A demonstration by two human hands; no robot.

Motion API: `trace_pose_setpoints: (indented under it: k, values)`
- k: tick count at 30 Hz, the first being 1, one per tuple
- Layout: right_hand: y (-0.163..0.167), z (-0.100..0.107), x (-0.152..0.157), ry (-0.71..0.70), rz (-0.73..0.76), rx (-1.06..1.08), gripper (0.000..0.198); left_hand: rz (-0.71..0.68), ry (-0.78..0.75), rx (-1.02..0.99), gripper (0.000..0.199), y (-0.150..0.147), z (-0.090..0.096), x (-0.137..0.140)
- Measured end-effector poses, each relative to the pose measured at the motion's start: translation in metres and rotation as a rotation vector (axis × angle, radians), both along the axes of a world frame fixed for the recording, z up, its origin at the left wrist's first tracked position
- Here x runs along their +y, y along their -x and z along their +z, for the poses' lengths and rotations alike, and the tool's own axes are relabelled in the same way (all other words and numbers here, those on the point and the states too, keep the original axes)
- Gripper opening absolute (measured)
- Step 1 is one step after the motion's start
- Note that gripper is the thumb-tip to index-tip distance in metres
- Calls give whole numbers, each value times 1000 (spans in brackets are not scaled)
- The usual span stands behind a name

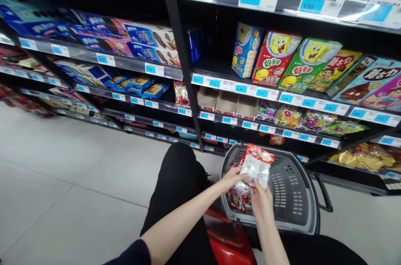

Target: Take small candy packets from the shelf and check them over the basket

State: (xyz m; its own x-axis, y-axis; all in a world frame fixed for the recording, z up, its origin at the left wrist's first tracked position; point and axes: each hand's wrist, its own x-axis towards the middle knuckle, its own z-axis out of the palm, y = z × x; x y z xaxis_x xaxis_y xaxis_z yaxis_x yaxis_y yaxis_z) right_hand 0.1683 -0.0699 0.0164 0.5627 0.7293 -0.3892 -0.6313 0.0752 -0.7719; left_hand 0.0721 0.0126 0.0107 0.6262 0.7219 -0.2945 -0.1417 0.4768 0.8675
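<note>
A red and white candy bag [257, 164] is held above the grey shopping basket [308, 198]. My left hand [233, 178] pinches the bag at its lower left edge. Under its bottom edge, the fingers of my right hand [261, 198] close on it, thumb on the near face. Several more packets [238, 198] with red, dark and shiny wrappers lie in the left part of the basket, partly covered by my hands and the bag. The print on the held bag is too small to read.
Shelves in front carry cookie boxes [147, 35], cartoon snack boxes [277, 58], candy bags [290, 114] and open cardboard trays [227, 102]. A basket handle [324, 192] juts to the right. Between my legs is a red seat or stool [230, 242]. Grey floor [62, 165] stretches left.
</note>
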Motion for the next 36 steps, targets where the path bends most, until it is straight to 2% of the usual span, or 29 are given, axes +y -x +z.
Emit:
trace_pose_setpoints:
  k: [2, 5, 6, 8, 10, 11, 12, 14, 17, 19, 20, 23, 26, 28, 31, 36]
  values:
    - [1, 4, -4, 68, 183, -48, 37, -9, 41, 33, 39, -2, 3, -5]
    - [-23, 9, -11, 242, 526, -152, 33, 30, 38, 69, 36, 2, 10, 1]
    - [-35, 9, -13, 284, 518, -218, 33, 21, 35, 81, 34, 5, 12, 5]
    - [-60, 10, -16, 298, 298, -408, 35, -30, 35, 107, 29, 12, 17, 14]
    - [-78, 13, -18, 236, 66, -620, 38, -123, 38, 125, 26, 19, 19, 20]
    - [-82, 15, -19, 186, 32, -693, 44, -180, 35, 133, 25, 22, 20, 21]
    - [-84, 19, -19, 132, 58, -735, 52, -240, 29, 138, 24, 24, 20, 21]
    - [-81, 26, -20, 54, 219, -726, 68, -359, 13, 150, 25, 26, 20, 20]
    - [-70, 33, -21, 45, 432, -615, 74, -448, 19, 144, 28, 26, 20, 16]
    - [-66, 33, -21, 64, 458, -570, 68, -390, 66, 81, 34, 22, 19, 13]
    - [-66, 32, -21, 73, 421, -570, 64, -327, 93, 23, 40, 19, 19, 12]
    - [-63, 24, -19, 116, 214, -631, 55, -102, 110, -219, 68, 11, 18, 6]
    - [-55, 15, -17, 181, 54, -732, 46, 8, 58, -374, 87, 5, 17, 1]
    - [-49, 12, -15, 223, -11, -782, 42, 16, 24, -389, 88, 5, 16, 0]
    - [-45, 13, -14, 249, -25, -774, 42, 54, -55, -332, 79, 7, 12, 1]
    - [-60, 14, -16, 145, 191, -633, 51, 91, -230, -99, 64, 12, 16, 5]
